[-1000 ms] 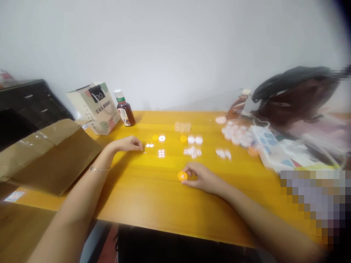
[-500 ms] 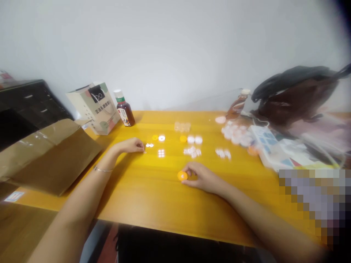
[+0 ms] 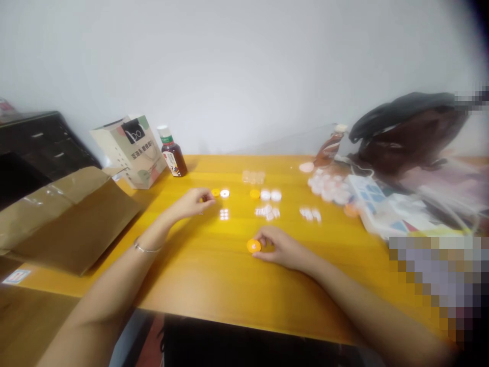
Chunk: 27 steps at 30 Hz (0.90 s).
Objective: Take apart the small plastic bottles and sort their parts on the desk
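My right hand pinches a round orange disc with a small pale centre by its right edge, low over the table. My left hand has its fingers drawn together at the tabletop, just left of a yellow disc and a white ring-like disc. What lies between its fingertips, if anything, is hidden. Right of that hand is a small group of white round pieces. Farther right are another yellow disc, two white discs and blurred clear-white small pieces.
Several clear round pieces stand at the back. A brown cardboard box, paper bag and dark bottle are left. On the right are a tilted bottle, white round pieces, a white box and a dark bag.
My left hand has moved right and slightly away from me, now covering the two small white pieces that were visible beside it. My right hand stays in place with the orange disc.
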Each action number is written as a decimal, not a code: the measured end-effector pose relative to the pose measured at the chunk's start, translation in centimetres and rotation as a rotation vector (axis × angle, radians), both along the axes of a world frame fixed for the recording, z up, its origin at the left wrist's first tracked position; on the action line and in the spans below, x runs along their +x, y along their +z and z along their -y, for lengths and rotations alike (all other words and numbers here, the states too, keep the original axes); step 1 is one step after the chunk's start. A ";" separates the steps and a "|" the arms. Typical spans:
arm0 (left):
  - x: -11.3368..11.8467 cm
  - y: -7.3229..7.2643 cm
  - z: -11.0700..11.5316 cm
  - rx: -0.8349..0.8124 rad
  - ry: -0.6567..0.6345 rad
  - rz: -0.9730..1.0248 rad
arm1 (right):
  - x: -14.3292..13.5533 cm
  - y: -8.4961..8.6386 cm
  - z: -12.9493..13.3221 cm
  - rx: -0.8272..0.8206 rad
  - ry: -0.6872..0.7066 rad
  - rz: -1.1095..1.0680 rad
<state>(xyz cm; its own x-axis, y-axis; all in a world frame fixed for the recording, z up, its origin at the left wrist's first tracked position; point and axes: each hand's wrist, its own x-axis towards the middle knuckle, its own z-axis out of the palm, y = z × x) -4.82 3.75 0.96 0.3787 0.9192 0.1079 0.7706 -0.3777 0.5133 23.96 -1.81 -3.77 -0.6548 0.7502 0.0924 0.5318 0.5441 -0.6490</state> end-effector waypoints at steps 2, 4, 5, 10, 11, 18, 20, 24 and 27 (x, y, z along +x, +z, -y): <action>2.4 -0.1 1.8 0.059 -0.194 0.044 | 0.0 -0.1 -0.1 -0.003 -0.002 -0.002; 4.7 -0.6 3.4 0.071 -0.353 0.045 | 0.0 -0.2 -0.1 -0.007 -0.001 -0.007; 5.6 -1.0 4.1 0.064 -0.411 0.021 | 0.0 -0.3 -0.2 -0.008 0.003 -0.010; 7.9 -3.2 5.6 0.054 -0.417 -0.034 | 0.2 -0.8 -0.1 -0.020 -0.007 -0.061; 8.0 -3.5 5.6 0.051 -0.395 -0.024 | 0.3 -0.9 0.0 -0.027 -0.009 -0.081; 9.0 -4.3 6.3 0.020 -0.366 0.062 | 0.3 -1.0 0.1 -0.066 -0.001 -0.105; 9.0 -4.1 6.3 -0.054 -0.373 0.142 | 0.3 -0.7 0.1 -0.071 -0.003 -0.091; 7.4 -2.5 4.9 -0.161 -0.387 0.312 | 0.3 -0.2 0.2 -0.081 0.006 -0.060; 4.6 -1.5 2.2 -0.061 -0.212 0.378 | 0.3 0.0 0.3 -0.087 -0.018 -0.033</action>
